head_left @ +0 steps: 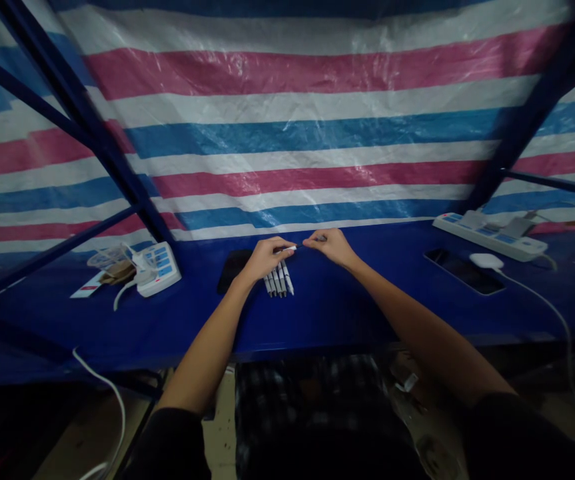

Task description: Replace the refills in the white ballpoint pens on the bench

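Note:
My left hand [267,257] is closed around a white pen [288,249], whose end points right toward my other hand. In the fingertips of my right hand [331,243] is a slim dark pen part [321,238]; its thin tip lies close to the end of the white pen, and I cannot tell whether they touch. Under and just in front of my left hand, several white pens with grey ends [278,280] lie side by side on the blue table [327,307]. A black phone-like slab [230,270] is partly hidden behind my left wrist.
At left stands a white power strip [160,269] with plugs and cables. Another power strip [492,237] is at the back right, near a dark phone [464,271] and a white charger [486,261]. Blue metal posts flank a striped sheet [307,133] behind the table.

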`<move>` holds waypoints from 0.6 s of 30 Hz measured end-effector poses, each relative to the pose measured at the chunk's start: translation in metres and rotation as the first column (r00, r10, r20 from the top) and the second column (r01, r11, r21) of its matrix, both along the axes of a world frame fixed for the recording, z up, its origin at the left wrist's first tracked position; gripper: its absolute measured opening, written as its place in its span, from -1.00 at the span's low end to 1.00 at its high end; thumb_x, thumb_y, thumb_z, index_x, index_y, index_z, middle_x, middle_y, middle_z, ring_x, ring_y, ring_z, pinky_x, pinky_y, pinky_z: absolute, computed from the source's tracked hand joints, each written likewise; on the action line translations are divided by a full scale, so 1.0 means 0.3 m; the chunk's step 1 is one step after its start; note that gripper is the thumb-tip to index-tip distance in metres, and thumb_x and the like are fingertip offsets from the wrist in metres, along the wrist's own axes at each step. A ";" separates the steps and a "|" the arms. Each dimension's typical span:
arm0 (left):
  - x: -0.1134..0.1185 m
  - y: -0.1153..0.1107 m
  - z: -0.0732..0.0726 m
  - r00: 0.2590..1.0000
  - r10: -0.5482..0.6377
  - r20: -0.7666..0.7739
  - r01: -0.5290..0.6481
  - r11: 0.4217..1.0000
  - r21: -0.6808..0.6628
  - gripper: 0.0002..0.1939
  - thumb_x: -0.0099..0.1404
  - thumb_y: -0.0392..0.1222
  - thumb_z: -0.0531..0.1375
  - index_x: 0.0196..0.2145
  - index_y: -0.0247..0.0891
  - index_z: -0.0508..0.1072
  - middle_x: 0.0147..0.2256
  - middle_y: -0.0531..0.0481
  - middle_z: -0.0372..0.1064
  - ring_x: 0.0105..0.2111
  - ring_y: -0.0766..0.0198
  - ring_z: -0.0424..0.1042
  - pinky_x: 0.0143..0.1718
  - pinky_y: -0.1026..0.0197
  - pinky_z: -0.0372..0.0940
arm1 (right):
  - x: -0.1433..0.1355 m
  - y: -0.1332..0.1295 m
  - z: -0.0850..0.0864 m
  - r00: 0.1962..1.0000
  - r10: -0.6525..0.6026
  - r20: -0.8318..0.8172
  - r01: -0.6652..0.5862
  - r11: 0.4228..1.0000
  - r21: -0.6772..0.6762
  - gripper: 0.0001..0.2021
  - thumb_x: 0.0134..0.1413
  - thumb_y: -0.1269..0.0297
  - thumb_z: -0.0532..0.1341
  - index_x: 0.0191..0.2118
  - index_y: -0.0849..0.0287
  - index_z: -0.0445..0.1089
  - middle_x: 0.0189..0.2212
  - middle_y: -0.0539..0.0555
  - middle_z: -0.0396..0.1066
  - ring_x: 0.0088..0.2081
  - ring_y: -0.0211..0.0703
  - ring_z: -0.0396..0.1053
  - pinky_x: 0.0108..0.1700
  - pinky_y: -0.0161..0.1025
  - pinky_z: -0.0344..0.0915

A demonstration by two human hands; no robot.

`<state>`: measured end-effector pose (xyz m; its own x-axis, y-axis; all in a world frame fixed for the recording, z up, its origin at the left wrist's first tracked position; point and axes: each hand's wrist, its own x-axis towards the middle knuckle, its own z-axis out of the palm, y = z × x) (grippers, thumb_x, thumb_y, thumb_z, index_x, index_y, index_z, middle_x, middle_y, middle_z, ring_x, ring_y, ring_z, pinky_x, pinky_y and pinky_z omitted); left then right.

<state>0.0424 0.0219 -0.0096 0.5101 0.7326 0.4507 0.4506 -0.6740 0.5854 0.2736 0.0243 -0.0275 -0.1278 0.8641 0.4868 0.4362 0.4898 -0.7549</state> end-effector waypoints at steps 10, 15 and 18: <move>0.001 0.003 -0.010 1.000 0.007 -0.014 -0.007 1.000 0.008 -0.80 0.30 -0.16 0.29 -0.13 -0.16 0.65 -0.18 -0.07 0.57 -0.23 0.16 0.50 -0.11 0.09 0.34 | 0.010 0.035 -0.022 0.996 0.087 0.004 -0.085 0.988 -0.127 -0.58 0.00 -0.14 0.32 -0.46 0.18 0.60 -0.60 0.02 0.40 -0.51 -0.23 0.21 -0.41 -0.23 0.07; 0.007 -0.003 -0.013 1.000 0.013 -0.027 -0.013 1.000 0.005 -0.79 0.31 -0.14 0.27 -0.13 -0.16 0.65 -0.19 -0.08 0.58 -0.26 0.16 0.49 -0.14 0.10 0.33 | 0.011 0.033 -0.017 0.993 0.114 -0.013 -0.115 0.981 -0.155 -0.53 0.00 -0.20 0.32 -0.44 0.18 0.57 -0.58 0.01 0.37 -0.51 -0.25 0.19 -0.44 -0.27 0.07; 0.002 0.008 -0.018 0.999 0.042 0.011 -0.042 0.999 0.006 -0.77 0.31 -0.13 0.26 -0.12 -0.17 0.65 -0.18 -0.09 0.59 -0.26 0.16 0.49 -0.15 0.10 0.32 | 0.022 0.043 -0.010 0.983 0.079 -0.165 -0.117 0.965 -0.235 -0.51 0.12 -0.24 0.21 -0.33 0.16 0.50 -0.60 -0.04 0.29 -0.56 -0.28 0.12 -0.50 -0.30 0.04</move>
<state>0.0429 0.0244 -0.0151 0.4740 0.7505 0.4605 0.4725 -0.6581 0.5862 0.2802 0.0371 -0.0304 -0.1580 0.9456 0.2843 0.2655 0.3179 -0.9102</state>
